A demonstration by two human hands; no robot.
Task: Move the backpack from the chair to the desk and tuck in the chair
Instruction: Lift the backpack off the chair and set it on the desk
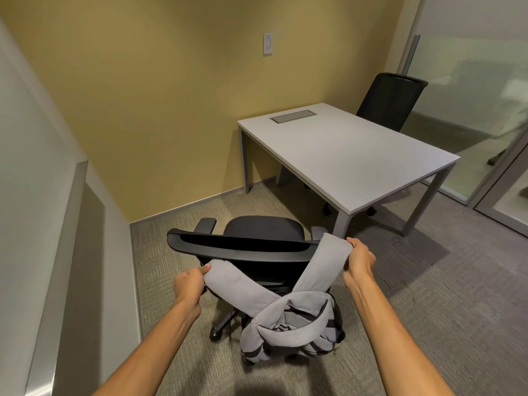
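A grey backpack point(288, 327) hangs behind the backrest of a black office chair point(243, 247), which stands on the carpet away from the white desk point(351, 155). My left hand point(190, 282) grips the end of one grey shoulder strap just below the backrest's left side. My right hand point(360, 261) holds the other strap, which is still looped over the backrest's right corner. The two straps cross above the bag's body. The chair's seat faces the wall and is bare.
A second black chair point(391, 101) stands at the desk's far side. A grey cable hatch point(293, 116) is set into the desk top. A yellow wall is ahead, a grey ledge point(77, 252) runs along the left, and glass partitions point(485, 110) close the right.
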